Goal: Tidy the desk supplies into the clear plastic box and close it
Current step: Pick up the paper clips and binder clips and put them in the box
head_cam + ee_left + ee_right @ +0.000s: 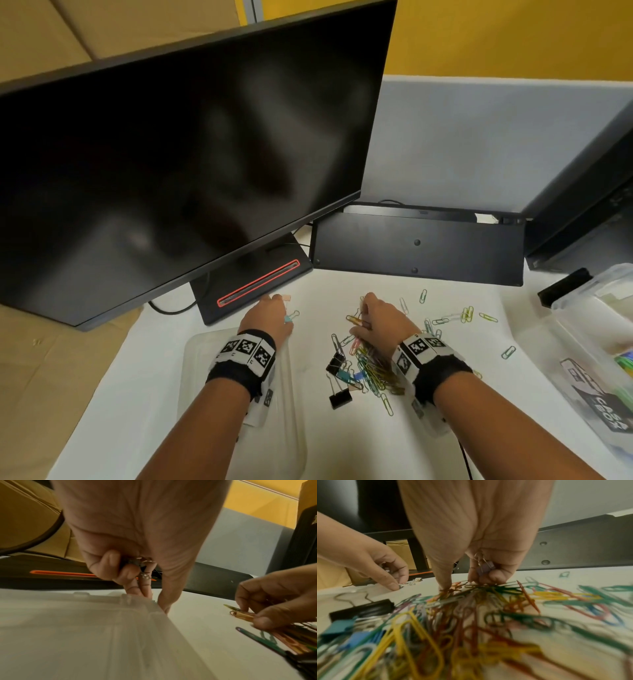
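Observation:
A heap of coloured paper clips (371, 368) (471, 608) lies mid-desk, with black binder clips (337, 380) at its left edge. My right hand (364, 317) (462, 585) pinches paper clips at the heap's far end, and its curled fingers also hold a purple binder clip (485, 566). Left of the heap, my left hand (274, 313) (154, 601) keeps small binder clips (139, 563) in its curled fingers. Its thumb and fingertips touch a small teal binder clip (289, 318) on the desk. The clear plastic box (582, 308) stands open at the right edge, and its lid (205, 349) (85, 628) lies under my left forearm.
A dark monitor (171, 154) on a black base (253, 284) looms at the back left. A black keyboard (418, 246) leans bottom-out at the back. Loose paper clips (466, 313) are scattered right of the heap. A black device (589, 205) stands at the far right.

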